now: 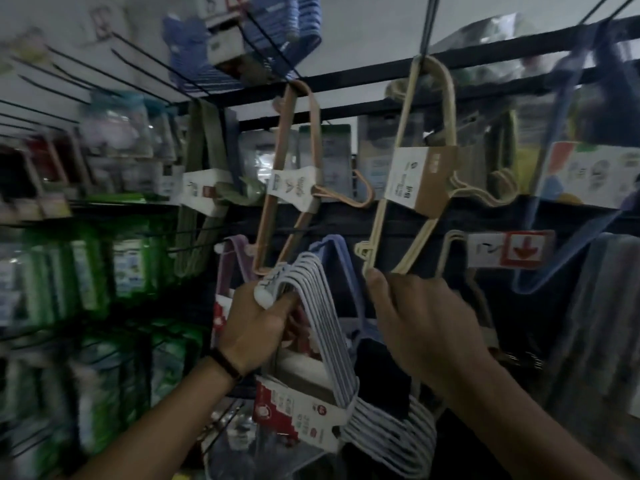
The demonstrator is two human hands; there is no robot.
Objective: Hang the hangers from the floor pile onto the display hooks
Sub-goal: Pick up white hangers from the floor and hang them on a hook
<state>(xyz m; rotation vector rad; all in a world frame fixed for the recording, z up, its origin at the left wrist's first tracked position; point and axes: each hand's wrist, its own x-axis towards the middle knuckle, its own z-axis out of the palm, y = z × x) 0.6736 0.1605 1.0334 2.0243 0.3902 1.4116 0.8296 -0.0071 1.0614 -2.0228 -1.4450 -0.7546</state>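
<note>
My left hand (258, 327) grips a banded bundle of pale blue-white hangers (325, 341) by its upper corner; the bundle hangs down past a red-and-white label (294, 410). My right hand (415, 313) pinches the lower end of a cream hanger bundle (408, 202) with a brown-and-white card sleeve. That bundle's top is looped over a black display hook (424, 46). To its left a pink-orange hanger bundle (287, 174) hangs from the rail, and an olive bundle (201, 174) hangs further left.
Long black wire hooks (86, 74) jut out at the upper left. Green packaged goods (86, 271) fill the left shelves. Lilac and blue hanger bundles (332, 258) hang behind my hands. A blue hanger bundle (554, 168) and grey cloth (595, 323) are at right.
</note>
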